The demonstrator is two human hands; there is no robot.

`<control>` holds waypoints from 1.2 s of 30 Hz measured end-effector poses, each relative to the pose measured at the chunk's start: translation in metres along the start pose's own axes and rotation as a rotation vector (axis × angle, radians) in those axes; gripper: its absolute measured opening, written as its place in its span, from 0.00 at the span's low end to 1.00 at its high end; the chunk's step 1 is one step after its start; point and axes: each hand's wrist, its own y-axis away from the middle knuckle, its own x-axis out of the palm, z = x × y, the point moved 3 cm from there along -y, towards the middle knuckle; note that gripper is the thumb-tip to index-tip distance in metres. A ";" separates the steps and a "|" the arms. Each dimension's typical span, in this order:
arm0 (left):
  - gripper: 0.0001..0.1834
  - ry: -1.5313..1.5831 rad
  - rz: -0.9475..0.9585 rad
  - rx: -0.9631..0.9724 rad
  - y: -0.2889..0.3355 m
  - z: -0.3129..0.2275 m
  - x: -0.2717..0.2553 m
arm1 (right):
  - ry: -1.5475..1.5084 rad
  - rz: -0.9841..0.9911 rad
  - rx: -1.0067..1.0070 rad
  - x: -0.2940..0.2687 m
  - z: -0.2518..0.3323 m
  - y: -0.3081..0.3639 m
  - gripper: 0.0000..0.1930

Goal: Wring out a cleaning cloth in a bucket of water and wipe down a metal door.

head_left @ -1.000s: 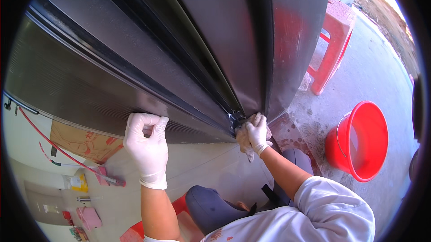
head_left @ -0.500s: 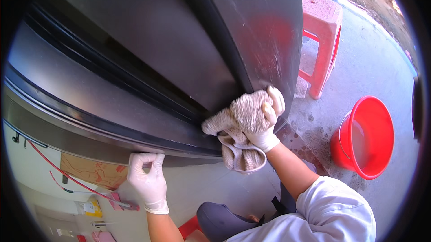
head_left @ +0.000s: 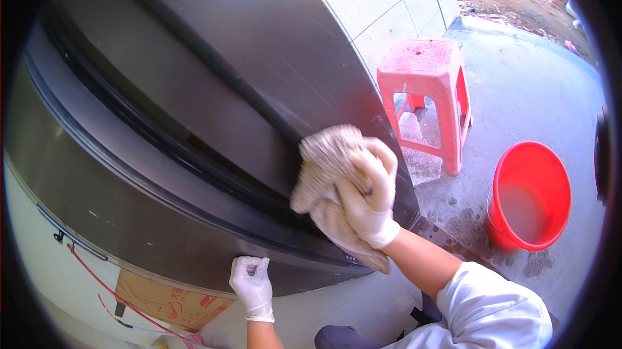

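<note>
A grubby beige towel (head_left: 330, 161), bunched and partly blurred, is gripped in my gloved right hand (head_left: 372, 193). It lies against the dark metal door frame (head_left: 272, 44), over the long black strips and grooves that run along it. Part of the cloth hangs loose below my wrist. Lower and further left, my gloved left hand (head_left: 251, 287) has its fingers curled closed at the frame's near edge; the fingertips are partly hidden there. Both gloves are thin and white.
To the right stands a red bucket (head_left: 499, 219) holding cloudy water, on wet-spotted concrete. A faded pink plastic stool (head_left: 421, 77) stands behind it, beside the tiled wall (head_left: 369, 5). A cardboard sheet (head_left: 162, 297) and a thin red hose (head_left: 110, 284) are at lower left.
The view has shifted, showing more of the wall and stool. My right hand still grips the towel against the frame, now turned upward. My left hand stays closed at the edge.
</note>
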 end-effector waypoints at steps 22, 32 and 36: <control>0.12 -0.084 -0.009 0.035 -0.005 -0.002 0.002 | 0.036 -0.237 0.877 -0.123 -0.157 0.146 0.32; 0.12 -0.101 0.036 0.109 -0.007 -0.008 0.005 | 0.496 0.073 -0.631 0.104 0.050 -0.175 0.28; 0.12 -0.139 -0.015 0.103 -0.006 -0.002 -0.002 | 0.435 0.075 -0.434 0.109 0.053 -0.251 0.30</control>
